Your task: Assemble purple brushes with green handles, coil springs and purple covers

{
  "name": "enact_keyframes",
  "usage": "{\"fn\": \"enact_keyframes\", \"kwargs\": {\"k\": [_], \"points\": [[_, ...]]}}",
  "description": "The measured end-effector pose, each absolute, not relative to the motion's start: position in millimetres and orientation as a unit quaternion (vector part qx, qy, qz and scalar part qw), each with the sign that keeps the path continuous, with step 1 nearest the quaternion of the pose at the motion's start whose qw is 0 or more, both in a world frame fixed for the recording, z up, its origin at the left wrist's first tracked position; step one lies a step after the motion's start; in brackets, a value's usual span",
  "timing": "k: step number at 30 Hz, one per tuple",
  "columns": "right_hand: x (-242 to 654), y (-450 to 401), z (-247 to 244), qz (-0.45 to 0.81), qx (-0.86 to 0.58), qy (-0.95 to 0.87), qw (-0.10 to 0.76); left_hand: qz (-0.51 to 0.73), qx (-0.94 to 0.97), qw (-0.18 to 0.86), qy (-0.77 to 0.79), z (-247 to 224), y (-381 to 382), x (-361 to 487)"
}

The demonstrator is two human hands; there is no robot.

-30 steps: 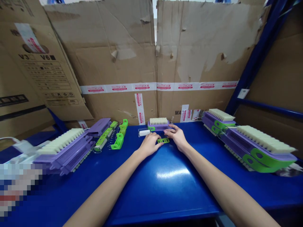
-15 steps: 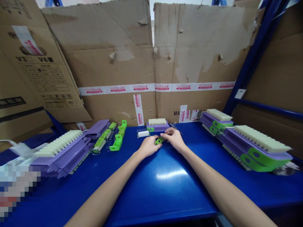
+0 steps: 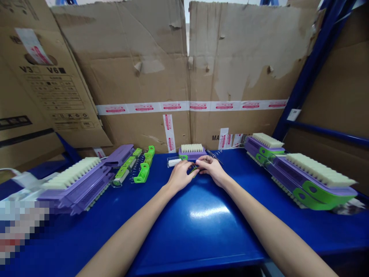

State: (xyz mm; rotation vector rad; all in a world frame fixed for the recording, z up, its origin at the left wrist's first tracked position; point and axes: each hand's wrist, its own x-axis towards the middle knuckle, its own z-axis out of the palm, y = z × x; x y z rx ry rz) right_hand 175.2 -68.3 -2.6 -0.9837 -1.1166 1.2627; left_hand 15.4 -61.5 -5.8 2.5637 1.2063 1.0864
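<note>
My left hand (image 3: 181, 175) is closed on a small green plastic part (image 3: 195, 169), which my fingers mostly cover. From the other side, the fingertips of my right hand (image 3: 211, 168) are pinched together at the part's upper end. Whatever they hold is too small to make out. Just behind my hands stands a purple brush (image 3: 192, 152) with cream bristles and a green end. A clear case with a white block (image 3: 174, 162) lies beside my left hand. Thin metal springs (image 3: 218, 154) and a slim dark tool (image 3: 213, 156) lie behind my right hand.
On the left are stacked purple brushes (image 3: 77, 181), a row of green-topped blocks (image 3: 126, 169), springs (image 3: 138, 163) and bright green plastic pieces (image 3: 143, 172). More purple-and-green brushes (image 3: 314, 182) stand on the right. Cardboard sheets (image 3: 138, 84) wall the back of the blue table (image 3: 190, 238).
My left hand has turned and its fingers now cover more of the green part. My right fingertips have come in closer against it. The view has shifted very slightly.
</note>
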Motion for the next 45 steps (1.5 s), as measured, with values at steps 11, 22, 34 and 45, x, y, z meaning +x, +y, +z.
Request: {"fn": "enact_keyframes", "kwargs": {"k": [11,22,34,45], "points": [[173,-70,-3,0.596,-0.377,-0.437,0.559,0.353,0.859,0.010,0.371,-3,-63,13],[175,-66,-4,0.642,-0.371,-0.383,0.552,0.389,0.851,0.096,0.340,-4,-59,14],[170,-70,-6,0.627,-0.336,-0.412,0.569,0.404,0.825,0.135,0.372,-6,-58,13],[167,-71,-4,0.635,-0.349,-0.392,0.567,0.425,0.755,0.334,0.372,1,-58,18]]}}
